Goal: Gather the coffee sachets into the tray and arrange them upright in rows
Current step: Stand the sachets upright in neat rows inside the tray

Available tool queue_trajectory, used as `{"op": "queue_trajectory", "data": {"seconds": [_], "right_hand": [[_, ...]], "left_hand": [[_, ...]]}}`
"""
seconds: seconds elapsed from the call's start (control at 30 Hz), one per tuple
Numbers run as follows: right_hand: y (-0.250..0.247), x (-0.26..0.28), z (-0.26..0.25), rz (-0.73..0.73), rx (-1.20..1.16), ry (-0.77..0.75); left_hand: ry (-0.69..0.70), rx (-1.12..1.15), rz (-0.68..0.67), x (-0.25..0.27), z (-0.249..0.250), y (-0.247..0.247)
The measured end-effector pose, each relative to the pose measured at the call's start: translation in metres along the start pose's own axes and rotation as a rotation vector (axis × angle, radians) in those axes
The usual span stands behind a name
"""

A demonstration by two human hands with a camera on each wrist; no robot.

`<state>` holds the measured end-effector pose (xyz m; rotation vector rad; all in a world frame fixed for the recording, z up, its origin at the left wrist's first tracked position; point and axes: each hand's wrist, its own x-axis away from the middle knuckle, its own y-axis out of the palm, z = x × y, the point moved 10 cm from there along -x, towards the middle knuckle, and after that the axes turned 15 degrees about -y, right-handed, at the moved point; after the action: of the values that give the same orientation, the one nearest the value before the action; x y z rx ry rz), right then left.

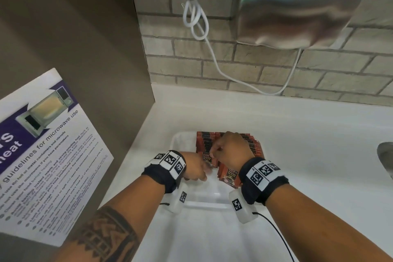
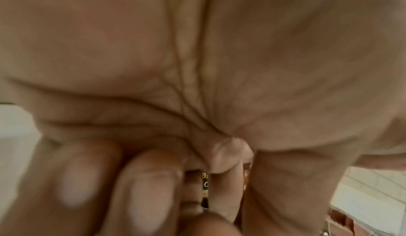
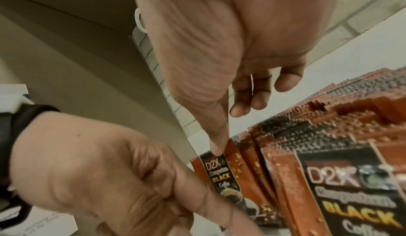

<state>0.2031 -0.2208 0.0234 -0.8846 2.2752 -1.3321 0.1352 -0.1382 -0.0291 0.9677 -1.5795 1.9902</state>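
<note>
**Both hands on the front sachet of the left row**

A shallow white plastic tray (image 1: 182,144) sits on the smooth white counter (image 1: 297,134). In it, glossy orange-brown foil coffee sachets (image 1: 253,147) with crimped, serrated top edges stand upright in two rows toward 12 o'clock. The front sachet (image 3: 219,175) of the left row, a flat printed rectangle, is held by both hands. The right hand (image 1: 231,149) pinches its top edge with thumb and forefinger, the other fingers (image 3: 246,99) loosely curled. The left hand (image 1: 194,169), at 9 o'clock of it, has its fingers (image 3: 197,193) curled against the sachet's lower left side.
</note>
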Motion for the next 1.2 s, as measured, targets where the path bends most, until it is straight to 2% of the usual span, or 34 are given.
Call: {"op": "queue_trajectory", "data": {"seconds": [0.2,0.6,0.87,0.97,1.07,1.13,1.2], "right_hand": [[0.006,0.001,0.003,-0.008,0.013,0.001],[0.01,-0.004,0.015,-0.012,-0.02,0.012],[-0.014,0.004,0.014,0.047,-0.103,-0.003],[-0.037,0.017,0.027,0.136,-0.13,0.034],[-0.054,0.039,0.058,0.223,-0.17,0.129],[-0.06,0.057,0.083,0.286,-0.154,0.196],[-0.06,0.076,0.109,0.351,-0.145,0.279]], "left_hand": [[-0.016,0.023,-0.038,-0.016,0.001,0.006],[0.016,0.028,-0.059,-0.014,0.005,0.005],[0.035,0.119,-0.041,-0.012,0.003,0.001],[0.086,0.227,0.046,-0.006,-0.006,-0.017],[0.116,0.384,0.281,0.003,-0.031,-0.05],[0.041,0.5,0.513,0.01,-0.061,-0.071],[-0.064,0.604,0.641,0.015,-0.089,-0.078]]}}
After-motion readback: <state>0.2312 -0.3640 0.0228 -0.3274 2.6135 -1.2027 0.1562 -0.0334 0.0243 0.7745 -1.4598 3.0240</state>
